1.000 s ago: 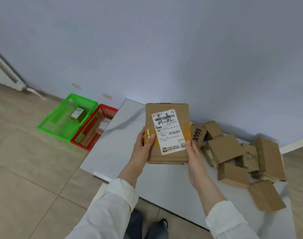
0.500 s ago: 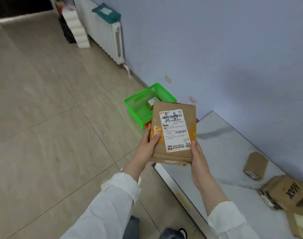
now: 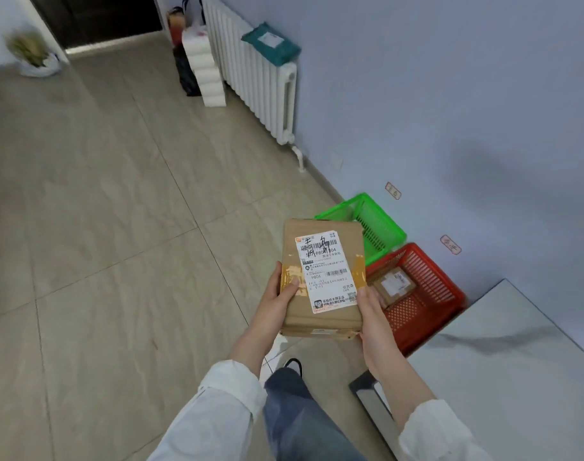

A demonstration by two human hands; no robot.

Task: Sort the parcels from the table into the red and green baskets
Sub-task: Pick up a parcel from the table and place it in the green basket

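Here, a flat brown cardboard parcel (image 3: 320, 322) sits a little past four o'clock of the view's centre, held in the air above the tiled floor (image 3: 117, 261) with its white shipping label (image 3: 325, 272) facing up. The left hand (image 3: 275, 302) grips the parcel's nine o'clock edge. Its thumb lies curled over the top face on a strip of yellow tape (image 3: 289, 272), and its fingers pass underneath, out of sight. The right hand (image 3: 372, 316) grips the edge at about four o'clock of the parcel, thumb tip pressed on top beside the label's lower corner, fingers curled below. At one o'clock of the parcel the green basket (image 3: 380, 227) stands on the floor against the wall, its near corner hidden behind the cardboard. The red basket (image 3: 426, 294) stands just beside it, at three o'clock of the parcel, and holds a smaller parcel (image 3: 395, 284) with its own white label. The grey marbled table (image 3: 516, 361) fills the view's four to five o'clock, one corner close to the red basket. Two small wall tags (image 3: 393, 190) hang above the baskets, their writing too blurred to read. At twelve o'clock of the view a white radiator (image 3: 260, 81) carries a teal mailer bag (image 3: 270, 43).
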